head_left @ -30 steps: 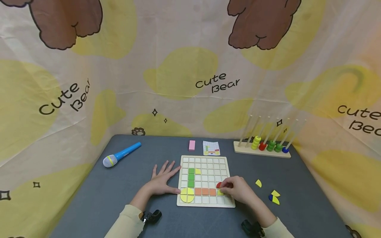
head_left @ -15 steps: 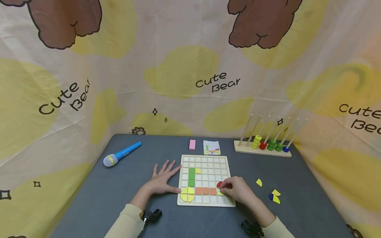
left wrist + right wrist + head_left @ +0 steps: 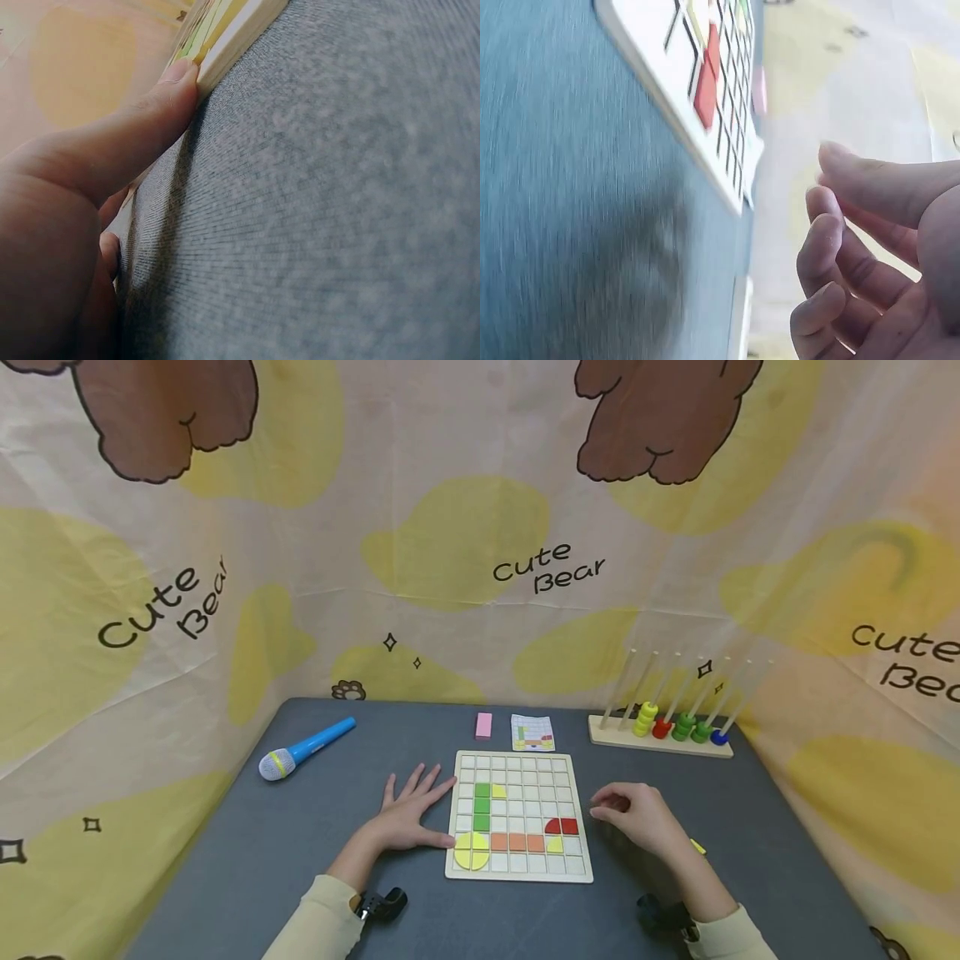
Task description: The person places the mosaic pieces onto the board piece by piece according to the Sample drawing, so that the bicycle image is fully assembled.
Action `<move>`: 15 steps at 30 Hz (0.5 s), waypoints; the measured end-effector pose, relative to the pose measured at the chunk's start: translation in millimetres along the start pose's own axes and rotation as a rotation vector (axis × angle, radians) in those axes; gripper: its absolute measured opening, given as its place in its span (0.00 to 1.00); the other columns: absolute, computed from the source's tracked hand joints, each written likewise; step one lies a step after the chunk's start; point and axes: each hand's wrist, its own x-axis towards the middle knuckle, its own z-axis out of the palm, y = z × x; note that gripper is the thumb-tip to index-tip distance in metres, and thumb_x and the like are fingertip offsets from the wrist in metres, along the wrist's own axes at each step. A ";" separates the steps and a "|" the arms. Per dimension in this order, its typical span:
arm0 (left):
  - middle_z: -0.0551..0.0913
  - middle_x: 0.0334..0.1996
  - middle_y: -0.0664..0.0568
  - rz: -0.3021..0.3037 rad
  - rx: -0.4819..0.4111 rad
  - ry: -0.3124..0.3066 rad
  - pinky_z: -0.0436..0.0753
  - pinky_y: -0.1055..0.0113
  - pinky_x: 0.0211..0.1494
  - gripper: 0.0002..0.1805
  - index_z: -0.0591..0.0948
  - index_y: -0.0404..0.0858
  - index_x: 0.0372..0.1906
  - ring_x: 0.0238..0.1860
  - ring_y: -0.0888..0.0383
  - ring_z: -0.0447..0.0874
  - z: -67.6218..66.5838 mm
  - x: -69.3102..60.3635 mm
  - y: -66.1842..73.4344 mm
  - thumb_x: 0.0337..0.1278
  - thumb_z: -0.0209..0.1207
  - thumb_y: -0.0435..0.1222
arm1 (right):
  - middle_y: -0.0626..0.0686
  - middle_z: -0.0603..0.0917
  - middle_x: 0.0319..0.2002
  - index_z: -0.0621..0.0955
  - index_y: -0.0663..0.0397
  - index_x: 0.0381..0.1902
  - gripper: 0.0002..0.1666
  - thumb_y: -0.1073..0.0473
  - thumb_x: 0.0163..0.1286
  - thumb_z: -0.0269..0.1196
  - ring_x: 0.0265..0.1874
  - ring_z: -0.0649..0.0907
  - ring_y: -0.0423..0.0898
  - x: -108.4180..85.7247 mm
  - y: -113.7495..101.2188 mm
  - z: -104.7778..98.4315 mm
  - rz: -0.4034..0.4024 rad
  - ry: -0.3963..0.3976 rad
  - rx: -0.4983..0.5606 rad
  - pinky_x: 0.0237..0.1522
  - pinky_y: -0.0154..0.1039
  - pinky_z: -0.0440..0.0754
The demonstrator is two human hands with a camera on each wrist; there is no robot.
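Note:
A square pale board (image 3: 521,864) with a grid of cells lies mid-table. Set in its cells are green squares (image 3: 482,806), a yellow circle (image 3: 472,852) made of quarter pieces, orange squares (image 3: 517,842), yellow quarter pieces (image 3: 554,845), a red quarter piece (image 3: 552,827) and a red square (image 3: 570,827). My left hand (image 3: 408,818) is spread flat beside the board, its thumb and a fingertip touching the left edge. To the right of the board hovers my right hand (image 3: 637,814), fingers loosely curled; the right wrist view shows nothing held.
A yellow piece (image 3: 698,846) shows behind the right forearm; that arm hides the other loose pieces. Behind the board lie a pattern card (image 3: 532,733) and a pink block (image 3: 483,726). A bead rack (image 3: 660,739) stands back right, a blue toy microphone (image 3: 307,749) back left.
My right hand has let go of the yellow quarter piece and moved off the board to the right, uncovering the red square. The left hand has stayed still.

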 end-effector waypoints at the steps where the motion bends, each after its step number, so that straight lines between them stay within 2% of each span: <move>1: 0.45 0.83 0.49 0.001 -0.004 0.002 0.25 0.29 0.72 0.59 0.56 0.57 0.81 0.82 0.40 0.31 -0.2 0.1 0.3 0.44 0.67 0.70 | 0.45 0.86 0.31 0.89 0.51 0.41 0.09 0.57 0.63 0.74 0.29 0.78 0.43 -0.7 3.8 -4.4 0.005 0.008 -0.008 0.31 0.34 0.79; 9: 0.44 0.83 0.50 -0.004 0.004 -0.001 0.25 0.30 0.73 0.59 0.56 0.58 0.81 0.82 0.41 0.31 -0.3 0.7 1.6 0.43 0.67 0.71 | 0.50 0.86 0.34 0.87 0.57 0.44 0.14 0.56 0.64 0.72 0.31 0.80 0.45 -7.1 39.7 -29.8 0.056 0.043 -0.047 0.31 0.36 0.79; 15: 0.44 0.83 0.50 -0.007 0.002 -0.003 0.25 0.30 0.73 0.59 0.56 0.58 0.81 0.82 0.41 0.31 0.4 0.8 -0.3 0.43 0.67 0.70 | 0.51 0.87 0.36 0.87 0.57 0.46 0.16 0.54 0.65 0.71 0.33 0.81 0.46 -9.2 60.8 -38.8 0.100 0.051 -0.040 0.32 0.37 0.80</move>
